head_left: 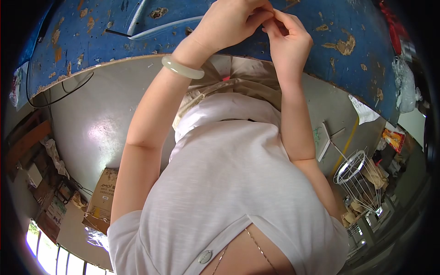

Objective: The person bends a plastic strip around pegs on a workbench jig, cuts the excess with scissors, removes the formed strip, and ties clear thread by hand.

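Observation:
My left hand [233,23], with a pale bangle [182,68] on its wrist, reaches over the blue worktable [110,43] at the top of the view. Its thumb and fingers are pinched together. Fingertip to fingertip with it is my right hand [291,43], also closed in a pinch. What lies between the fingertips is too small and too covered to make out. A thin brownish strip [290,5] shows just beyond the right fingers. Left of my hands, a translucent strip [167,27] with a dark end lies on the table.
The worktable's paint is chipped, and its near edge curves in front of my body. A black cable [62,103] hangs at the left. On the floor are a cardboard box [101,197] and a white wire frame [360,176]. Clear plastic wrap [404,87] hangs at the right edge.

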Tool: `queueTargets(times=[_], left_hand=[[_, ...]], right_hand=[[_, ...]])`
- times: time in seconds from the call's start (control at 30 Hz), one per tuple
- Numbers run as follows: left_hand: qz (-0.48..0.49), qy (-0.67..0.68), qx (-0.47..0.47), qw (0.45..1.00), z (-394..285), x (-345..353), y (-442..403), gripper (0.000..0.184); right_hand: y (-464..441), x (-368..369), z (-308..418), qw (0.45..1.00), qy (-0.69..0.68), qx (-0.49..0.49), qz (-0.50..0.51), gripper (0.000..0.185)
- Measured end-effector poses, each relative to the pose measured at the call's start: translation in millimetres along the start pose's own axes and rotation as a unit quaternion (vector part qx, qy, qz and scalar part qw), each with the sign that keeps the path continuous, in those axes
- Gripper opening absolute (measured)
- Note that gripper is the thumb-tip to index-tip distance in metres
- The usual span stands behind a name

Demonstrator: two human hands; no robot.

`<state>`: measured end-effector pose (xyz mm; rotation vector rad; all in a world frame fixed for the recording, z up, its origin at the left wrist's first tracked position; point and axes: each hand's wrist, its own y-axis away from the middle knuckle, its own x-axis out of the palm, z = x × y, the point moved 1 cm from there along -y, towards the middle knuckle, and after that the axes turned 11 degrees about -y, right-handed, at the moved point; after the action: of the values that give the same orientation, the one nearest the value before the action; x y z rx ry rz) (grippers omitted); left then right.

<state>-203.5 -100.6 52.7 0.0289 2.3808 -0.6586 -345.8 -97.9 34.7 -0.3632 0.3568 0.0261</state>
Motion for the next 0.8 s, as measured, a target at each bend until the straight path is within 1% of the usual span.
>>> queueTargets(times=[0.1, 0.2, 0.3, 0.4, 0.5, 0.6, 0.7, 0.8], left_hand=[[-0.007, 0.045, 0.026, 0.999, 0, -10, -3, 0.009], [-0.045, 0.002, 0.037, 0.998, 6, -1, -2, 0.009], [-0.01, -0.027, 0.031, 0.999, 3, -3, -3, 0.008], [-0.007, -0.049, 0.019, 0.999, 7, -2, -3, 0.006], [-0.007, -0.04, 0.023, 0.999, 7, -1, -2, 0.005], [-0.001, 0.01, 0.015, 1.0, 5, -6, -2, 0.004], [0.018, 0.016, 0.014, 1.0, 5, -8, -2, 0.004], [0.015, 0.051, 0.006, 0.999, 6, -7, -3, 0.007]], right_hand=[[-1, 3, -2, 0.998, -0.058, 0.022, -0.015, 0.013], [0, 2, -6, 0.995, -0.088, 0.038, -0.02, 0.013], [0, 1, -3, 0.994, -0.094, 0.048, -0.017, 0.014], [1, 0, -2, 0.994, -0.095, 0.055, -0.014, 0.016], [0, -1, -3, 0.992, -0.105, 0.063, -0.009, 0.017], [0, -1, -3, 0.991, -0.107, 0.073, -0.014, 0.016], [0, -3, -4, 0.988, -0.12, 0.097, -0.011, 0.016], [-5, -8, 0, 0.983, -0.153, 0.098, 0.011, 0.015]])
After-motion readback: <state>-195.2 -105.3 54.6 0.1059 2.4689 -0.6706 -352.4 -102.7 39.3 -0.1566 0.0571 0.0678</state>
